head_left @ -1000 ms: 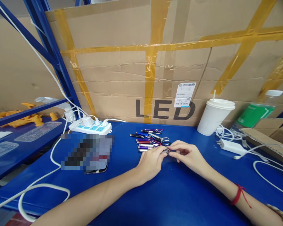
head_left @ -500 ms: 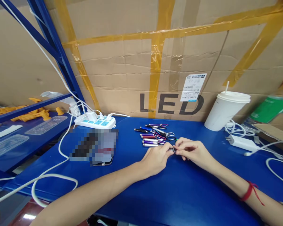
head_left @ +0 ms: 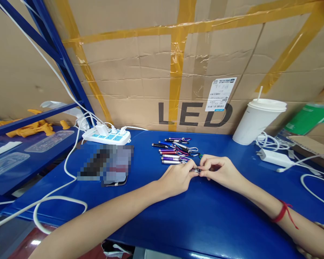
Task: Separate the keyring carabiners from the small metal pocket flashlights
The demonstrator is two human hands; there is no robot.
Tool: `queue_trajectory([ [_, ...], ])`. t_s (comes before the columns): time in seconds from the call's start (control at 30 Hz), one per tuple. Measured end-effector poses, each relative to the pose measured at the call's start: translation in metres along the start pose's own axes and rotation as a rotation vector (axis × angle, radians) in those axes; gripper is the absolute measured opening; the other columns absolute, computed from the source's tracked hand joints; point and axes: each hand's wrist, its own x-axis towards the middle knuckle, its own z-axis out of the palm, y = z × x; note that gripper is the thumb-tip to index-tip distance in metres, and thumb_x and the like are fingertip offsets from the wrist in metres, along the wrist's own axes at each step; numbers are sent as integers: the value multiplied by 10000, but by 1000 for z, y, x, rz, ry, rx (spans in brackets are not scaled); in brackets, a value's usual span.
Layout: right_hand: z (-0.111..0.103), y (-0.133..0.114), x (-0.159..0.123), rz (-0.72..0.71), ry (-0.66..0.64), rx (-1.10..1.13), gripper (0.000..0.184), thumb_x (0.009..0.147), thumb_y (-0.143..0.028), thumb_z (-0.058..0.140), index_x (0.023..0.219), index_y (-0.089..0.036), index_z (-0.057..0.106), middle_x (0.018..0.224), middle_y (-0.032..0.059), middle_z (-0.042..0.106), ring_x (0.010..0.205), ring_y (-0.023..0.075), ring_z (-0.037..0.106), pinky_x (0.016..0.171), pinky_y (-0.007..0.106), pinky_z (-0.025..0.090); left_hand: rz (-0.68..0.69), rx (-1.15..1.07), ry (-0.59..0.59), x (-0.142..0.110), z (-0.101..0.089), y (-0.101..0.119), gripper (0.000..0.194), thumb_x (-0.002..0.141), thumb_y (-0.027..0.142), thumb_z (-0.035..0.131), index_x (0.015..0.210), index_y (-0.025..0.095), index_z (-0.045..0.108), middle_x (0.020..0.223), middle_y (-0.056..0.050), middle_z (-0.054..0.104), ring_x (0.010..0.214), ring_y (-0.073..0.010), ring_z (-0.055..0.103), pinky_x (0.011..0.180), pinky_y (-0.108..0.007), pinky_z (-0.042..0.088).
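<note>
My left hand (head_left: 176, 178) pinches a small, dark and silver piece (head_left: 196, 170) just above the blue table (head_left: 205, 212). The fingertips of my right hand (head_left: 220, 168) close on the right end of that same piece. Fingers cover most of it, so its exact kind stays hidden. Just beyond my left hand lies a group of slim metal penlights with clips and short cords, among them a silver one (head_left: 170, 162), a red one (head_left: 167, 153) and a black one (head_left: 159, 145). A green ring (head_left: 201, 156) shows by my right fingertips.
A white power strip (head_left: 108, 136) with plugs and a blurred-out phone (head_left: 118, 176) are on the left. To the right stand a white lidded cup (head_left: 256, 122) and a charger (head_left: 275, 158) with cables. A large cardboard box (head_left: 140, 79) rises behind the table.
The view has shifted slightly. Both hands stay together around the small piece, with slightly more of it showing between the fingertips.
</note>
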Motion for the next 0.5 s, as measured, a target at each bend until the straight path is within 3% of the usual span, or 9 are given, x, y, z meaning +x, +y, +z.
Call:
queue_trajectory([
  [0.5, 4, -3, -1, 9, 66, -48, 437, 636, -526, 632, 449, -158, 489, 546, 2, 493, 465, 70, 429, 422, 206, 352, 8, -45, 114, 2, 6, -3, 79, 854, 211, 405, 790, 197, 450, 834, -19, 612, 773, -144, 580, 654, -234, 429],
])
